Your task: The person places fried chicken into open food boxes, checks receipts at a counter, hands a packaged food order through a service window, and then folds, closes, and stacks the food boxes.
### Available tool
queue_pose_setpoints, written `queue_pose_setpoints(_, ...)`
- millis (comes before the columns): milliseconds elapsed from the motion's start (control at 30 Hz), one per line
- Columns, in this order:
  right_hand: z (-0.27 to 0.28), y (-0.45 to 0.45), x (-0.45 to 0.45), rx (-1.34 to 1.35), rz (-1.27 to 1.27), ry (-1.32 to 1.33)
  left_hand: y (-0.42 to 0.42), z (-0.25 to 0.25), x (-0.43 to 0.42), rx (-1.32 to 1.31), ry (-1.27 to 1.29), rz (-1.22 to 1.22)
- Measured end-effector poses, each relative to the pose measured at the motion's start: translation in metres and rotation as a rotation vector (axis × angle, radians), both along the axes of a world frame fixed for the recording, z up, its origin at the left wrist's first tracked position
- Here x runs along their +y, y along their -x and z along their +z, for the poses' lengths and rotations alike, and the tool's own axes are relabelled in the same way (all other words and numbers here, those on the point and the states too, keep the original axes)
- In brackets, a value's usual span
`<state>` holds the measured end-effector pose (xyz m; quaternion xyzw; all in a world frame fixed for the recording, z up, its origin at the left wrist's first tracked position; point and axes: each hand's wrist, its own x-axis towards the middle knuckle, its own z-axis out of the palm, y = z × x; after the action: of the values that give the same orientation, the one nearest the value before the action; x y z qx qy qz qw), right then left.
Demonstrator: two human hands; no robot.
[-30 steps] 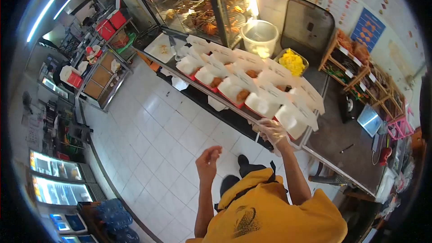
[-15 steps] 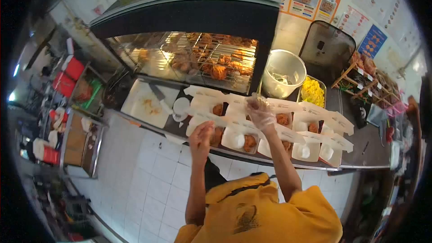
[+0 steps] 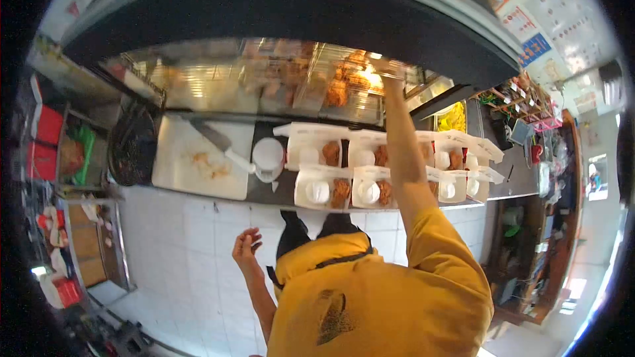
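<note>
Right hand [image 3: 393,70]: at cabinet [image 3: 284,10], near chicken [image 3: 337,92] within; blurred, cannot tell its grip. Left hand [image 3: 247,244]: loosely curled, half-open, before desk [image 3: 519,186]. Boxes [image 3: 317,131]: two rows on desk.

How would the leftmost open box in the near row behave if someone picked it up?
The box looks like thin card, so it would probably flex when squeezed. Its open lid might flap. The white mound and fried chicken lie uncovered, so could slide if tilted.

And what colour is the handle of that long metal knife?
White. The knife handle shows best in the head view, the only one here.
</note>
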<state>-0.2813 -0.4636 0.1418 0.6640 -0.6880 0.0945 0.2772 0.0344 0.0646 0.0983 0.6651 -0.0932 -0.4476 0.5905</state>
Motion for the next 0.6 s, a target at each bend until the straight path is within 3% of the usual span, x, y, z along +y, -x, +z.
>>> queue_pose_setpoints(267, 0.016, -0.006, -0.016, -0.103, 0.140, -0.166, -0.017, -0.026, 0.040, 0.043, -0.072, 0.080)
queue_pose_setpoints(600, 0.023, -0.012, -0.019, -0.159, 0.246, -0.213, 0.023, -0.015, 0.045, 0.066, -0.202, 0.166)
